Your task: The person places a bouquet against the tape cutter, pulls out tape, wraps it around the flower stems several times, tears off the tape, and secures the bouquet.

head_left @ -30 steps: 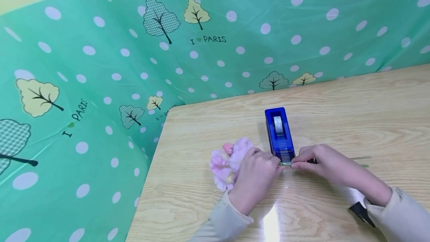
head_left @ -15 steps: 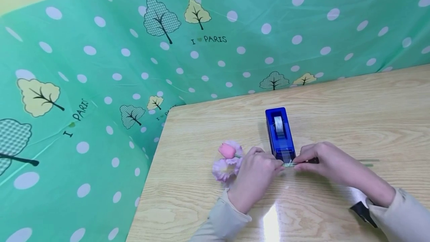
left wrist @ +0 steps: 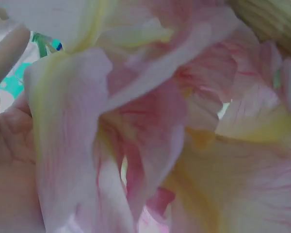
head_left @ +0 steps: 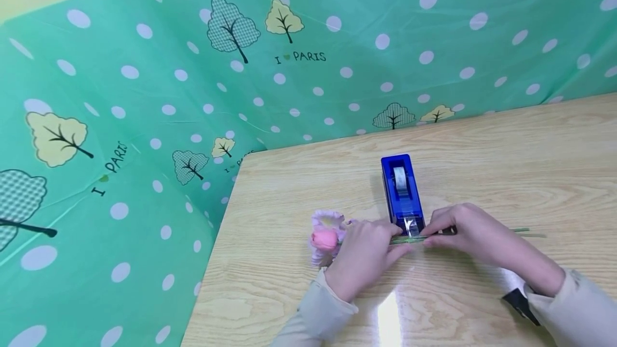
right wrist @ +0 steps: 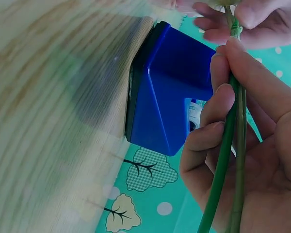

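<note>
Pink tulip [head_left: 324, 240] and lilac blossom [head_left: 328, 218] have turned over beside the left fingers since half a second ago: the tulip then lay on the far side of the cluster and now sits nearer the person, while the right hand [head_left: 465, 232] has scarcely shifted. Both flower heads point to the person's left, just past the left hand [head_left: 363, 253]. Their long axis runs sideways, the green stem [right wrist: 224, 155] and olive-brown stem [right wrist: 240, 155] passing low above the desk [head_left: 270, 197] from the left fingers to the right ones, with their ends sticking out beyond the right hand. Right thumb and index finger pinch the stems; the left fingers are loosely bent around them, thumb parted from index finger.

Between the two sets of fingertips, a clear tape strip [head_left: 412, 226] reaches the stems from the blue tape dispenser [head_left: 404, 202]. That dispenser stands just beyond the fingers, its long axis pointing away from the person, across the stems. Farther past the fingers hangs the green dotted cloth [head_left: 260, 79], printed with trees.
</note>
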Available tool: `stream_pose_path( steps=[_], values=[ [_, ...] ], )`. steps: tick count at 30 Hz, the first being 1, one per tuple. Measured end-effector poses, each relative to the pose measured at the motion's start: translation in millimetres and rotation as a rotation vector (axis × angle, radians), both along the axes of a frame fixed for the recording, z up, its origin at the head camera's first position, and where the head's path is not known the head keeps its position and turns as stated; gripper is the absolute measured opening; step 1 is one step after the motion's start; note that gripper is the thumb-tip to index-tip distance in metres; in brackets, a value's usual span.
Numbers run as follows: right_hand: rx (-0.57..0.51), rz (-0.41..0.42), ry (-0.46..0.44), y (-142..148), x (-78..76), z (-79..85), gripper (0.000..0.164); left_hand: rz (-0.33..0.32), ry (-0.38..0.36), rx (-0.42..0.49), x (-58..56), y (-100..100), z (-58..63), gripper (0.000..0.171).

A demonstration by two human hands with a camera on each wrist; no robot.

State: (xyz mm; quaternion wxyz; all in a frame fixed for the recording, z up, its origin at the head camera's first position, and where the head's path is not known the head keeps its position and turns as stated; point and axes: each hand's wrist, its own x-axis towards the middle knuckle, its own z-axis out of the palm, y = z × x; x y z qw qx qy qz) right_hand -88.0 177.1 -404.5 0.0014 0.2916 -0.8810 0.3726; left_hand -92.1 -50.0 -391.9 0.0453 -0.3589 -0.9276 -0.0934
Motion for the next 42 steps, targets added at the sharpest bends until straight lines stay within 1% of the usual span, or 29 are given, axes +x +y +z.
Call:
stream_pose_path(
  steps=[1, 4, 8, 12, 16, 19, 24, 29, 32, 35, 38, 42],
  values=[
    [0.001, -0.002, 0.0, -0.2, 0.1, -0.2, 0.011, -0.004, -0.021, -0.006, -0.2, 0.3, -0.8, 0.024],
    [0.004, -0.007, -0.003, -1.3, 0.2, -0.8, 0.011, -0.02, -0.03, -0.03, -0.5, 1.1, -2.9, 0.022],
    [0.004, -0.025, -0.013, -4.3, 0.7, -1.3, 0.008, -0.028, 0.039, -0.034, -1.4, 1.0, -3.8, 0.016],
    [-0.024, -0.067, -0.069, -7.6, 1.9, -0.3, 0.003, -0.033, 0.099, -0.005, -2.1, 1.0, -3.5, 0.016],
    [-0.046, -0.128, -0.118, -11.3, 2.4, -0.3, 0.009, -0.039, 0.13, 0.023, -2.8, 1.1, -3.7, 0.016],
    [-0.06, -0.167, -0.119, -15.1, 2.6, 0.1, 0.011, -0.048, 0.151, 0.035, -3.0, 0.9, -3.4, 0.015],
    [-0.074, -0.228, -0.151, -21.8, 2.6, 1.5, 0.021, -0.059, 0.199, 0.045, -3.1, -0.4, -3.2, 0.013],
    [-0.08, -0.284, -0.226, -28.8, 1.2, 0.3, 0.031, -0.057, 0.237, 0.027, -3.2, -2.2, -4.9, 0.01],
    [-0.075, -0.319, -0.247, -33.2, 0.2, -0.7, 0.037, -0.053, 0.255, 0.009, -2.9, -2.5, -7.0, 0.01],
    [-0.062, -0.349, -0.234, -35.8, -0.3, -1.2, 0.041, -0.056, 0.268, -0.004, -2.6, -1.8, -7.4, 0.012],
    [-0.045, -0.369, -0.216, -36.2, -0.4, -0.8, 0.041, -0.055, 0.277, -0.02, -2.7, -0.4, -7.9, 0.013],
    [-0.005, -0.381, -0.193, -36.0, -0.1, 0.6, 0.041, -0.046, 0.27, -0.037, -2.8, 1.5, -8.6, 0.016]
  ],
)
